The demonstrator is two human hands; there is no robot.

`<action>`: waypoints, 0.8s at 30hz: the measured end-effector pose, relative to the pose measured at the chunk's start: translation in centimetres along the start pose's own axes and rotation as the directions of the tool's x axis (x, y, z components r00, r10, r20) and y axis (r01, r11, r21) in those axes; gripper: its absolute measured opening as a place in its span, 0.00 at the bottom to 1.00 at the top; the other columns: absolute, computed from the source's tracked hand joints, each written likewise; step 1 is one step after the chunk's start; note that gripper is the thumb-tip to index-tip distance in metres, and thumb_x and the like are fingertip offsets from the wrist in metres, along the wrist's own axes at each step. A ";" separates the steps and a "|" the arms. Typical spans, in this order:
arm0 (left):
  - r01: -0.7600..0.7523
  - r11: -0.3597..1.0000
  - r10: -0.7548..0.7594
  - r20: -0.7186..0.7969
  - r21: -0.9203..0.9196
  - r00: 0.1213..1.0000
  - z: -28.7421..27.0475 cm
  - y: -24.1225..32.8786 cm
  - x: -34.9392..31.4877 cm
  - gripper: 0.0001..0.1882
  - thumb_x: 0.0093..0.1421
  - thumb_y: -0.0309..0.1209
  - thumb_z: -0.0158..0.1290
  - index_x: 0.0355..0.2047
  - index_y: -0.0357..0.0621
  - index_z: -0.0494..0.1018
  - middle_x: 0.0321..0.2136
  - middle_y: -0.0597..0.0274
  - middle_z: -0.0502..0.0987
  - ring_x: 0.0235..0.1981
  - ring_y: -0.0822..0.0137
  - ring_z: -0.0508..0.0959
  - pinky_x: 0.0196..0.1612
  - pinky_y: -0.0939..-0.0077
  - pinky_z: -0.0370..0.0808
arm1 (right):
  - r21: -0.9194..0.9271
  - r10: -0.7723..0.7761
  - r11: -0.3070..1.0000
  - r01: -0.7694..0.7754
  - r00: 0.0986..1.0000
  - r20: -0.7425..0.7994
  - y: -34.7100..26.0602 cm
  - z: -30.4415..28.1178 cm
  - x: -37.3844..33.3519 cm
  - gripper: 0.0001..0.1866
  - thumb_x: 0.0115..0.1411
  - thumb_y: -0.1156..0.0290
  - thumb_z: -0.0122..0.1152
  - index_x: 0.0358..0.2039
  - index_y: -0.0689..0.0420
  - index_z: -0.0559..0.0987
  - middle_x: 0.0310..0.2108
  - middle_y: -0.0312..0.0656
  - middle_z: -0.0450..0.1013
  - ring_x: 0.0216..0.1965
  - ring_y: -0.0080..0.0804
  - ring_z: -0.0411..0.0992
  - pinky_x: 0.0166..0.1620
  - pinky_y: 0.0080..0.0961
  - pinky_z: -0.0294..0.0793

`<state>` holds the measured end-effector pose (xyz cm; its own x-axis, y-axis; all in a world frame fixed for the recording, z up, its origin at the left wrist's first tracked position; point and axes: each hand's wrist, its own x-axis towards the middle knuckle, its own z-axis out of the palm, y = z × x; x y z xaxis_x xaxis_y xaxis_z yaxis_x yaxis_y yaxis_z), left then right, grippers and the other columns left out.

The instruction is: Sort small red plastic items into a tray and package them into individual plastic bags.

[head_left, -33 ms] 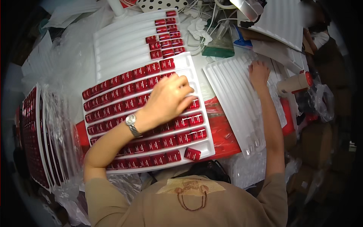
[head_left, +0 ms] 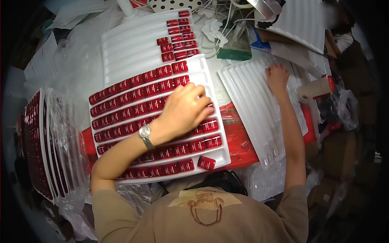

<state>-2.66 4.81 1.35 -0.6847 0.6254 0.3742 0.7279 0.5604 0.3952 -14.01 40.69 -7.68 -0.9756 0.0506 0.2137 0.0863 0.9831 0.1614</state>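
Note:
A white ribbed tray lies in front of me, filled with rows of small red cylindrical pieces. My left hand, wearing a metal watch, is over the right ends of the middle rows. Its fingers are curled down, and a bit of red shows by the thumb tip; what they pinch is hidden. One red piece sits askew at the near right corner of the tray. My right hand rests at the far right edge of an unfilled ribbed tray, its fingers slightly bent and apart.
Behind the full tray lies a partly filled tray. Upright wrapped trays of red pieces stand at left. A green box, cables and crumpled tissue are at the back. A beige cylinder is at right.
My left hand has shifted slightly right and toward me, uncovering the right end of the second row. My right hand stays nearly in place.

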 end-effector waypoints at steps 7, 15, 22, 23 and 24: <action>0.081 0.980 -0.078 -0.023 0.181 0.997 1.5 2.6 -1.2 0.17 0.44 0.31 0.62 0.33 0.37 0.71 0.32 0.57 0.70 0.35 0.58 0.70 0.38 0.66 0.67 | 0.124 -0.079 0.983 0.137 0.918 -0.387 -0.2 -0.9 0.8 0.10 0.48 0.71 0.61 0.33 0.53 0.79 0.32 0.43 0.74 0.43 0.38 0.68 0.45 0.48 0.64; 0.232 0.449 -0.326 0.083 -0.863 0.942 1.2 2.4 -2.5 0.15 0.57 0.24 0.55 0.41 0.38 0.63 0.37 0.60 0.71 0.41 0.71 0.71 0.43 0.79 0.69 | 0.994 -0.506 -0.106 -0.011 0.861 -0.045 -11.2 -15.8 -11.6 0.18 0.55 0.82 0.53 0.48 0.62 0.75 0.33 0.35 0.65 0.32 0.18 0.67 0.39 0.15 0.69; 0.123 0.136 -0.392 0.061 -0.983 0.918 0.8 5.2 -2.5 0.16 0.60 0.21 0.50 0.46 0.38 0.60 0.42 0.59 0.70 0.44 0.73 0.72 0.47 0.80 0.71 | 0.951 -0.228 -0.307 -0.042 0.973 -0.031 -13.0 -18.6 -12.8 0.07 0.51 0.82 0.60 0.33 0.64 0.78 0.33 0.39 0.74 0.34 0.20 0.71 0.42 0.17 0.69; 0.135 0.062 -0.399 0.100 -0.989 0.911 0.6 5.9 -2.2 0.16 0.60 0.20 0.49 0.47 0.38 0.60 0.42 0.59 0.70 0.43 0.72 0.73 0.46 0.80 0.72 | 0.966 -0.125 -0.245 0.081 0.986 -0.114 -13.6 -18.4 -13.3 0.08 0.51 0.82 0.61 0.33 0.63 0.78 0.32 0.38 0.74 0.34 0.21 0.72 0.40 0.17 0.70; 0.147 -0.006 -0.412 0.136 -0.989 0.901 0.5 6.4 -2.0 0.16 0.60 0.20 0.49 0.48 0.37 0.60 0.43 0.59 0.70 0.42 0.72 0.74 0.46 0.80 0.73 | 0.965 -0.033 -0.178 0.195 0.978 -0.204 -14.4 -17.9 -13.6 0.08 0.50 0.82 0.62 0.34 0.62 0.78 0.31 0.37 0.75 0.34 0.21 0.73 0.39 0.16 0.71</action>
<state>3.39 7.43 2.68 -0.9118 0.4062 0.0599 -0.1419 -0.4484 0.8825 1.65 22.67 4.35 -0.9163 -0.0193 0.4000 -0.4001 0.0047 -0.9164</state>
